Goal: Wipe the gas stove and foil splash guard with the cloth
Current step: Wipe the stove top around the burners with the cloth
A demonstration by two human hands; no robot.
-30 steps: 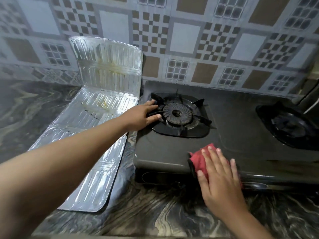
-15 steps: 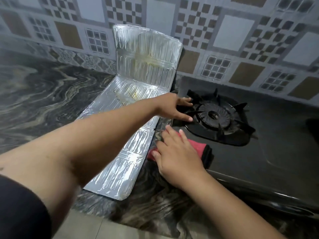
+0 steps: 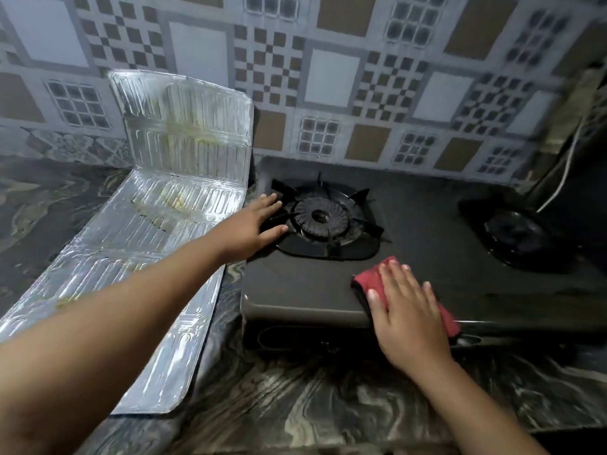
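the right hand [image 3: 405,310] lay flat and open, pressing the red cloth [image 3: 368,280] on the gas stove [image 3: 295,284] at its front edge. the left hand [image 3: 254,224], open and empty, braced beside the left burner [image 3: 320,218]. stove wiping was in hand; the stained foil splash guard [image 3: 184,152], lying on the desk [image 3: 295,405] just left, likely came next.

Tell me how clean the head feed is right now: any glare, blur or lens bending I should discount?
Head view: foil splash guard throws bright patchy reflections; the black gas stove reads dim, with the right burner smeared; tiled wall lines bow from the wide lens; the right hand on the red cloth is fairly sharp.
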